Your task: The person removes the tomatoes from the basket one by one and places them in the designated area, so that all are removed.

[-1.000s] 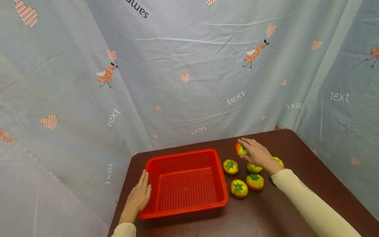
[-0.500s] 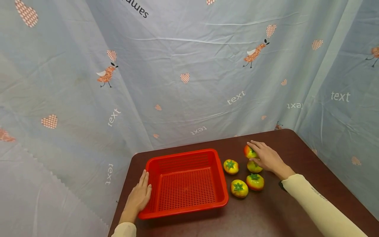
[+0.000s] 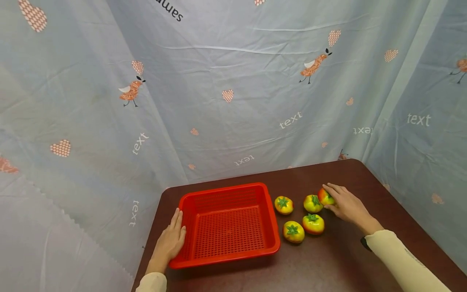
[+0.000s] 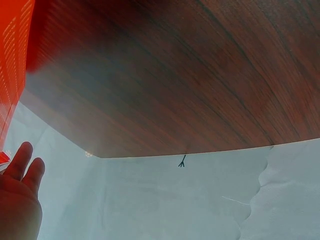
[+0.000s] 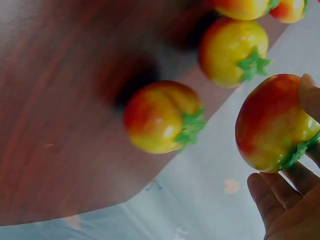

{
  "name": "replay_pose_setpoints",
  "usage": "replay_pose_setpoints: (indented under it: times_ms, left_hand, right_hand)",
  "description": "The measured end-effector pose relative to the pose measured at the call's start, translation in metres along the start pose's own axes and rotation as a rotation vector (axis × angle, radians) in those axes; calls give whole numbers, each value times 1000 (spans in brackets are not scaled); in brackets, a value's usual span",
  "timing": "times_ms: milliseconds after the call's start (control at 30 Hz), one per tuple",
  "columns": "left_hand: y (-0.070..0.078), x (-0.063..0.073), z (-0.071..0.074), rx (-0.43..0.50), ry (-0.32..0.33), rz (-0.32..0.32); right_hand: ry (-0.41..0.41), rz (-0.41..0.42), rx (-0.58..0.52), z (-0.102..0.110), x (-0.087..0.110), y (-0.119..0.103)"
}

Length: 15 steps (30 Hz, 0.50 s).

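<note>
A tomato (image 3: 326, 196), red and yellow with a green star-shaped top, is held in my right hand (image 3: 348, 206). In the right wrist view that held tomato (image 5: 272, 125) sits between the thumb and fingers. Close beside it in the head view lies another tomato (image 3: 312, 203); whether the two touch is unclear. Further tomatoes lie toward the basket: one at the back (image 3: 283, 205) and two at the front, a left tomato (image 3: 293, 232) and a right tomato (image 3: 313, 224). With fingers straight, my left hand (image 3: 169, 240) rests against the left side of the red plastic basket (image 3: 224, 259).
The dark wood-grain table (image 3: 303, 267) has rounded back corners. A pale blue printed curtain (image 3: 255, 101) hangs behind it and along its sides. Within the basket only the perforated floor (image 3: 228, 233) shows. In the left wrist view the table edge (image 4: 200, 151) runs past the left hand.
Gripping the tomato, my right hand has moved rightward and nearer the front. The tomato seen beyond the right wrist one second ago no longer shows in the head view. The left hand stays still.
</note>
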<state>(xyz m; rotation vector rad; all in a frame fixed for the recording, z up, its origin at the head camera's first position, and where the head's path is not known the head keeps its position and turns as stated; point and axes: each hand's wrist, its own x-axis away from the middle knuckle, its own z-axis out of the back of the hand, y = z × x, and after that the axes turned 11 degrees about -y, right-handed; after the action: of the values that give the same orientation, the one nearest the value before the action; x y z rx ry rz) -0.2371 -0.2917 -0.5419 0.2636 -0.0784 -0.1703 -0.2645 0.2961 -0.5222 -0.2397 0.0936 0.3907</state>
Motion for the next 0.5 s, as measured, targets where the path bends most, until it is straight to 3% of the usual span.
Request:
replay_pose_setpoints:
  times_ms: [500]
  left_hand:
    - [1, 1, 2, -3, 32, -26]
  right_hand:
    - [22, -88, -33, -14, 41, 30]
